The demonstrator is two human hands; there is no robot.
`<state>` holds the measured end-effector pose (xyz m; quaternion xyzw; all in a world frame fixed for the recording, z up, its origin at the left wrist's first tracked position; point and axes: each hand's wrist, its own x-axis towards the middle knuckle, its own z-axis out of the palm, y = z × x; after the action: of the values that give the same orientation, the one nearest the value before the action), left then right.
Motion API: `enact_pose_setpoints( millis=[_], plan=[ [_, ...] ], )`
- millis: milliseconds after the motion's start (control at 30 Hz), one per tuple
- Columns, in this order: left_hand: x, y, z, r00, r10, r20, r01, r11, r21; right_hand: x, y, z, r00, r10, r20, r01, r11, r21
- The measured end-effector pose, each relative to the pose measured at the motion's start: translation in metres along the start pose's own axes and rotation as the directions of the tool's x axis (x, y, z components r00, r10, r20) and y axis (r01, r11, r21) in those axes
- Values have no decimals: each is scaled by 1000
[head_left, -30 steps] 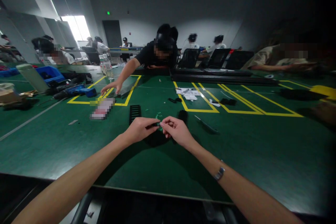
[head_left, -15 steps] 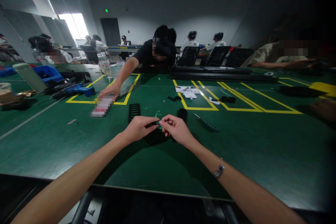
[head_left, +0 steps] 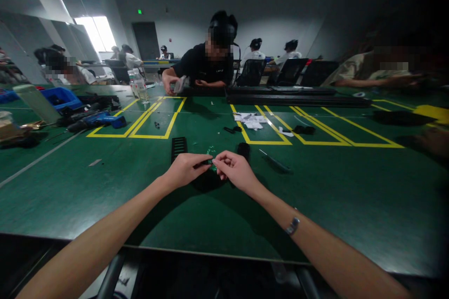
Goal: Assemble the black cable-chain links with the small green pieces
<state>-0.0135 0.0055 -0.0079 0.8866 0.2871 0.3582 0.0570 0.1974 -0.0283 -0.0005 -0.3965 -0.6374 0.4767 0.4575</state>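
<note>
Over the green table (head_left: 217, 224), my left hand (head_left: 185, 169) pinches a small dark part (head_left: 204, 162) between thumb and fingers. My right hand (head_left: 234, 170) meets it there, thumb and forefinger pressed together at the part's end; whatever they grip is too small to make out. Small shiny green pieces (head_left: 211, 150) lie just beyond my fingertips. Behind my left hand is a black slotted piece (head_left: 179, 147), and behind my right hand a black block (head_left: 243, 150). A thin tool with a dark handle (head_left: 277, 162) lies to the right.
Across the table a co-worker (head_left: 210, 63) holds a small flat object (head_left: 179, 85). On the left are a blue power drill (head_left: 105, 120), a blue bin (head_left: 63, 98) and plastic bottles (head_left: 140, 88). White papers (head_left: 251, 120) and long black bars (head_left: 298, 98) lie farther back.
The co-worker has drawn back an arm, taking the flat object from the table's left middle to the far edge, and sits more upright. My hands stay almost in place.
</note>
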Motion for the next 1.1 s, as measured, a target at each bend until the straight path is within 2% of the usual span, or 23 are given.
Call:
enact_pose_setpoints(
  millis=[1100],
  plan=[
    [1, 3, -2, 1000, -7, 21, 7, 1000, 4, 0, 1, 0, 1000, -21, -14, 21, 1000, -5]
  ],
)
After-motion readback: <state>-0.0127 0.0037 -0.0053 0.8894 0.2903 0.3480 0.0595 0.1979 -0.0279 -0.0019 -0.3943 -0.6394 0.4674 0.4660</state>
